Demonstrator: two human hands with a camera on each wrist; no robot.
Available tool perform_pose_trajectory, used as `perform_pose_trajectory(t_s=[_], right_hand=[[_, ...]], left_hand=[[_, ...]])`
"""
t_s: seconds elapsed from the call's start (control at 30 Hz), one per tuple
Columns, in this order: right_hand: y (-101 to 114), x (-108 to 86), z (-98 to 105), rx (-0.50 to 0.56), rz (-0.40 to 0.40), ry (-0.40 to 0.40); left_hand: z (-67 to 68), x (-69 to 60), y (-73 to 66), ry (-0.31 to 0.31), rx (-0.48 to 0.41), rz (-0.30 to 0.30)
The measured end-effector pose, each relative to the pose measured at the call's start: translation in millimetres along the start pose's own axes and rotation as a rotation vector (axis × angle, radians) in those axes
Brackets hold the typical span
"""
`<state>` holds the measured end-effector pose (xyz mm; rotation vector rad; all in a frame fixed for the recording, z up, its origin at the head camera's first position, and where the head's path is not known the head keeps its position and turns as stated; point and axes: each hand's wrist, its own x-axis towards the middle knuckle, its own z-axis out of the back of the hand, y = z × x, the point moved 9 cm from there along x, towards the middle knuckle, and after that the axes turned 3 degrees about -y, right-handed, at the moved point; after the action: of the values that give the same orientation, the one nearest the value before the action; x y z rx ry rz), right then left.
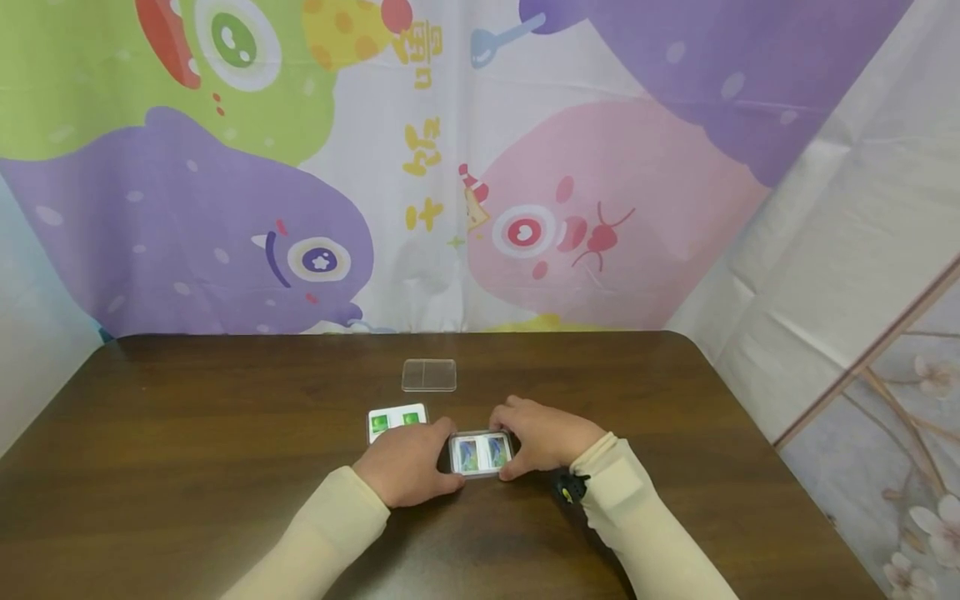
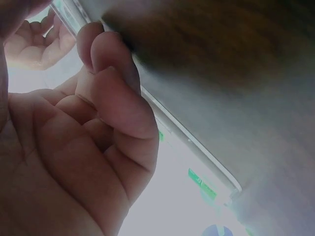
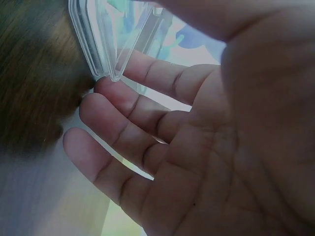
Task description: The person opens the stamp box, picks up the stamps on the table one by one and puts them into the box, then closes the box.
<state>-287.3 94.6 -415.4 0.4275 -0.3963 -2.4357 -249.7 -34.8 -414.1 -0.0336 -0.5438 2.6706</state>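
A small clear plastic case [image 1: 481, 455] with two blue-green pictures lies between both hands, low over the table or on it; I cannot tell which. My left hand [image 1: 405, 463] holds its left end, thumb at the near corner and index finger at the far one. The right hand [image 1: 546, 433] grips the right end between thumb and fingers. In the right wrist view the clear case [image 3: 91, 37] shows layered edges that stand at an angle, near the fingertips [image 3: 110, 93]. Fingers of the left hand [image 2: 64, 147] look curled in the left wrist view.
Beside the left hand lies a white case [image 1: 397, 412] with green pictures, partly hidden by that hand. Farther back on the brown wooden table [image 1: 225, 417] is a flat clear plastic piece [image 1: 429, 375]. A cartoon-printed cloth [image 1: 420, 275] hangs behind the table.
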Motion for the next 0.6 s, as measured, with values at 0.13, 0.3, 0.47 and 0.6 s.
perform_pose_trajectory(t_s=[0.13, 0.3, 0.47, 0.6], right_hand=[[1.7, 0.1, -0.4, -0.017, -0.009, -0.005], [2.7, 0.7, -2.1, -0.046, -0.017, -0.011], [1.7, 0.1, -2.7, -0.044, -0.030, 0.001], [0.5, -1.7, 0.8, -0.061, -0.019, -0.011]], left_hand=[[0.9, 0.1, 0.6, 0.002, -0.007, 0.011], [0.9, -1.1, 0.1, 0.009, -0.005, 0.015], [0.5, -1.5, 0.4, 0.014, -0.013, 0.021], [0.2, -1.1, 0.5, 0.025, -0.026, 0.028]])
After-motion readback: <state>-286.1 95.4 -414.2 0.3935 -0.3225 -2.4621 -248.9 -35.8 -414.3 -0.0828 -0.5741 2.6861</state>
